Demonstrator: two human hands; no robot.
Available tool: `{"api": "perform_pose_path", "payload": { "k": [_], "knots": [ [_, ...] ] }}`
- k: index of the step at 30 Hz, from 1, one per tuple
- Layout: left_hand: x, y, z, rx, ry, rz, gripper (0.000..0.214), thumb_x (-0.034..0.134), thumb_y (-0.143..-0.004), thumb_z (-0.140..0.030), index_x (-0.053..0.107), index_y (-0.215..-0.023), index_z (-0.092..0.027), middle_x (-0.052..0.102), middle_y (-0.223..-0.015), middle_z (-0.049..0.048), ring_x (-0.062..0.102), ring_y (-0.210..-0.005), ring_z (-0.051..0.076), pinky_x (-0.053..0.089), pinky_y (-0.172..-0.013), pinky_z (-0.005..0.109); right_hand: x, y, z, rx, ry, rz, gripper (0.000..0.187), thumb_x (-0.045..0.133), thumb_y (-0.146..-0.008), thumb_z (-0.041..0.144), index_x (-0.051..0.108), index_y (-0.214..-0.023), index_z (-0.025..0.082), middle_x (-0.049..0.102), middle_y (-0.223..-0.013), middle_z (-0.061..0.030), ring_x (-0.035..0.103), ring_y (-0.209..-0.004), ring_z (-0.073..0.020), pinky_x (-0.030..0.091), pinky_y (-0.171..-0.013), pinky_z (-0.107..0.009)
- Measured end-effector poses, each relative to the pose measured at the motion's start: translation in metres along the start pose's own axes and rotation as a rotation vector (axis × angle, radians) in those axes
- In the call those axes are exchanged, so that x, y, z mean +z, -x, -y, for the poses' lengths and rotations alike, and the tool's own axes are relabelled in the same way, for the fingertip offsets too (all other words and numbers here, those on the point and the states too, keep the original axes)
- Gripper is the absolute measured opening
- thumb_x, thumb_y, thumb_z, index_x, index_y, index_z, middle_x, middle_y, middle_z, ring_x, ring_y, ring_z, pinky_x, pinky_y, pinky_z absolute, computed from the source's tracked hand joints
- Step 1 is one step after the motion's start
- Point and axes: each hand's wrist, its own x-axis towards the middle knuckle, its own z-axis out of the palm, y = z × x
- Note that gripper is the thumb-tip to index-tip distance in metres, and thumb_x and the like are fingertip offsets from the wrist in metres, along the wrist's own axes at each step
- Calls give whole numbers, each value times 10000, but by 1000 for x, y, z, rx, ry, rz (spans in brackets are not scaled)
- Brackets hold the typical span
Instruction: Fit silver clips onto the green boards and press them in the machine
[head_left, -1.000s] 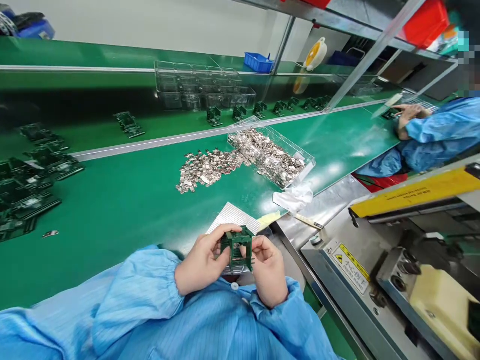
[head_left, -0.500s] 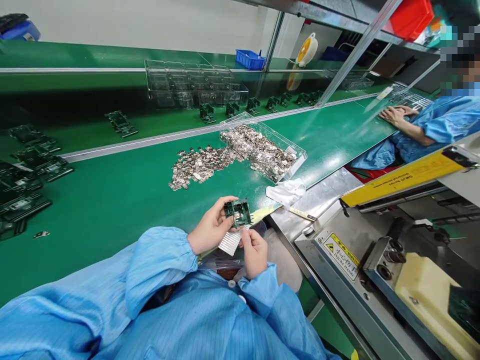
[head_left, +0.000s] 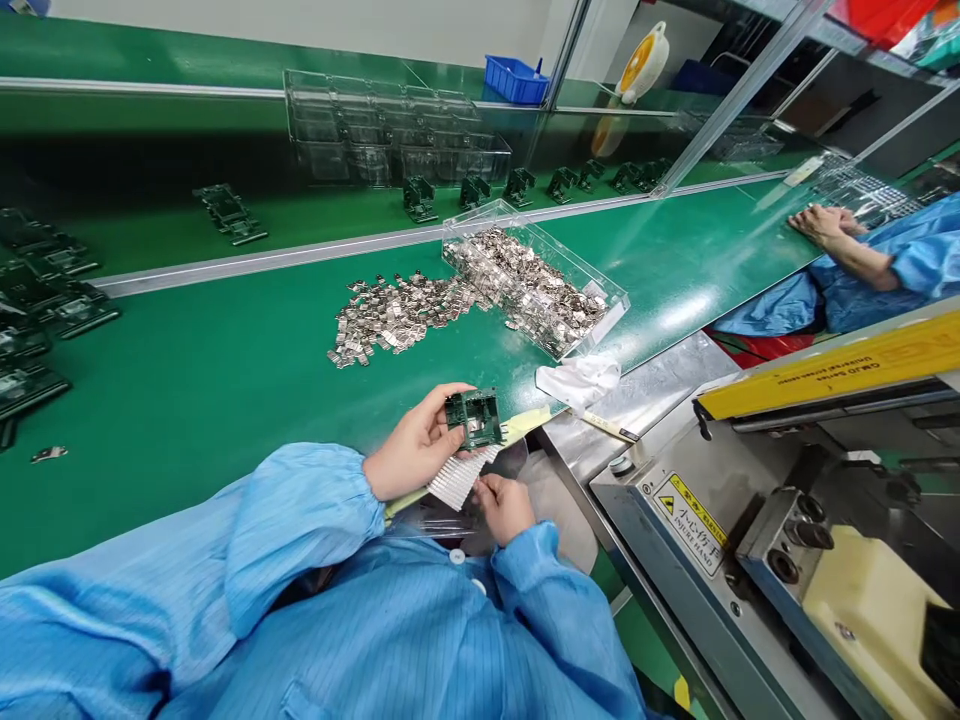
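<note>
My left hand (head_left: 415, 447) is closed around a small green circuit board assembly (head_left: 476, 418), its thumb across the front. Just below the board, a white ribbed sheet (head_left: 459, 482) slants down from under my left thumb. My right hand (head_left: 507, 506) is closed, thumb and fingertips pinched at the lower right edge of that sheet; anything smaller between the fingertips is hidden. Beyond my hands, a loose pile of small silvery metal pieces (head_left: 401, 315) lies on the green bench. More of them fill a clear plastic box (head_left: 600, 325) to its right.
Several circuit boards (head_left: 56, 295) lie at the left, and others stand along the back ledge (head_left: 420, 198). Clear trays (head_left: 390, 125) rest behind. A white cloth (head_left: 577, 380) lies by the bench edge. A metal machine (head_left: 690, 520) occupies the right. A co-worker's hands (head_left: 825, 225) are at the far right.
My right hand has moved down and slightly left, away from the board to the sheet's lower edge. My left hand still holds the board. The whole view has shifted slightly.
</note>
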Motion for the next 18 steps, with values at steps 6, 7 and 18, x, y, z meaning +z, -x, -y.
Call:
{"api": "perform_pose_path", "payload": {
  "k": [6, 7, 18],
  "knots": [
    [-2, 7, 0, 60, -44, 1, 467, 638, -849, -313, 443, -1258, -199, 609, -1055, 71, 636, -887, 168, 568, -808, 319, -39, 12, 39, 46, 23, -20, 173, 633, -834, 342, 739, -773, 220, 707, -636, -27, 631, -549, -182, 477, -522, -278],
    [-1, 8, 0, 71, -70, -5, 460, 631, -855, -305, 449, -1264, -198, 606, -1055, 73, 633, -880, 166, 564, -804, 308, -45, 14, 51, 17, -5, -34, 180, 598, -870, 327, 742, -860, 219, 724, -719, -38, 658, -619, -189, 509, -582, -293],
    [4, 20, 0, 170, -211, 72, 380, 521, -917, -265, 413, -1277, -206, 626, -1088, 93, 637, -937, 166, 524, -817, 260, -9, -6, 100, -209, -169, -429, 23, 682, -802, 216, 704, -797, 216, 553, -1071, -80, 565, -1021, -230, 474, -868, -381]
  ]
}}
